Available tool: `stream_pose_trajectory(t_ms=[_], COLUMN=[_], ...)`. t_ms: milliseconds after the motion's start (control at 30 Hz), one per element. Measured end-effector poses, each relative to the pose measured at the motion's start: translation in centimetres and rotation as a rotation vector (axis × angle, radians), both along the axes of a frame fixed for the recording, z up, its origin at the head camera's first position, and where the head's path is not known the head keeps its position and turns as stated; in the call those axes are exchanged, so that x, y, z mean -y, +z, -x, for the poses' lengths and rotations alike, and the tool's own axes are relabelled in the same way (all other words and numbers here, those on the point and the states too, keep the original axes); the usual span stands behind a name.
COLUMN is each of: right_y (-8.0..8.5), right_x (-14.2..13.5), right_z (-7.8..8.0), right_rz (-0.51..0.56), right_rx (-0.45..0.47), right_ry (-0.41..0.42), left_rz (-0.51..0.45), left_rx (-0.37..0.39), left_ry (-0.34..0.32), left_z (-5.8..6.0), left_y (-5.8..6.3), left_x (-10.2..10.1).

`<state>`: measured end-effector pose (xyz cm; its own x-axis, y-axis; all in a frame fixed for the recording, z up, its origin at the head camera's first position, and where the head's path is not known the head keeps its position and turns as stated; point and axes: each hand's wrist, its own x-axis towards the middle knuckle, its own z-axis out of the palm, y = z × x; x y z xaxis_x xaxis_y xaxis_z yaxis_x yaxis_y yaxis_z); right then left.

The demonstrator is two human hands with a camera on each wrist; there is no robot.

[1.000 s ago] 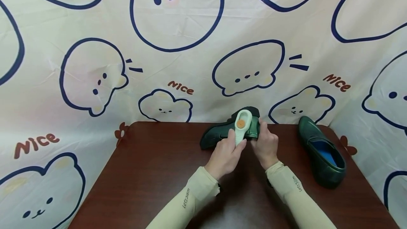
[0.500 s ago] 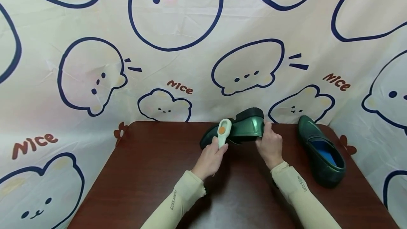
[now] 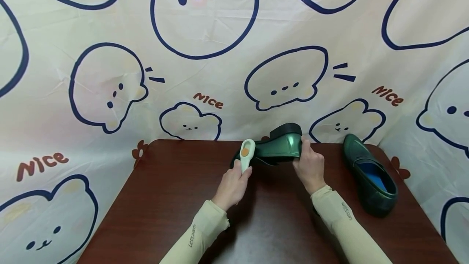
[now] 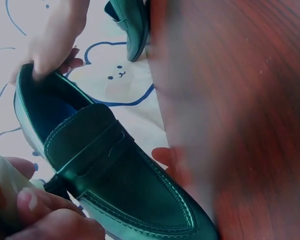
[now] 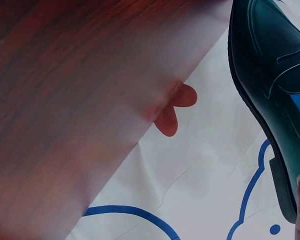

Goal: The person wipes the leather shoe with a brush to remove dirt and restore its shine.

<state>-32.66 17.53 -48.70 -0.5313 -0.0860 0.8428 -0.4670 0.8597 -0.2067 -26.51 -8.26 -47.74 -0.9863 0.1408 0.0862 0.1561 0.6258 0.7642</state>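
My left hand [image 3: 230, 185] grips a small brush [image 3: 247, 155] with a pale green handle and an orange spot on its head. In the left wrist view the brush's dark bristles [image 4: 56, 184] lie against the side of a green loafer [image 4: 122, 185]. This loafer [image 3: 280, 146] is tipped on its side in the head view, black heel upward and toe to the left. The brush covers part of its toe end. My right hand [image 3: 310, 167] pinches the loafer at the heel opening, thumb outside; its fingers inside the shoe are hidden.
A second green loafer [image 3: 370, 176] with a blue insole stands on the right side of the brown table [image 3: 176, 215]. A cloth backdrop [image 3: 205, 76] printed with cartoon bears rises behind the table's far edge and along its sides.
My left hand and the brush have moved left along the loafer, from its heel end to near the toe. The right hand has shifted slightly right, and more of the shoe's side shows.
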Motion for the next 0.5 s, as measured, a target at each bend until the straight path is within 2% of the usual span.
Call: stream_pose_trajectory(t_ms=[167, 233, 300, 400, 500], right_y=[-0.1, -0.1, 0.0, 0.2, 0.4], right_x=[0.1, 0.2, 0.3, 0.4, 0.6], right_z=[0.0, -0.1, -0.1, -0.1, -0.2], right_rz=[-0.001, -0.001, 0.001, 0.004, 0.009], right_rx=[0.000, -0.005, -0.014, -0.032, -0.050], right_ry=[-0.006, -0.002, 0.003, 0.005, 0.001], left_rz=[0.009, -0.009, -0.031, -0.064, -0.049], left_rx=[-0.022, -0.048, -0.080, -0.132, -0.186], left_ry=[0.056, 0.042, -0.005, -0.119, -0.221], left_z=[-0.2, -0.3, -0.5, -0.7, -0.8], left_y=[-0.4, 0.0, 0.7, 2.2, 3.2], left_x=[0.4, 0.3, -0.3, -1.9, -4.0])
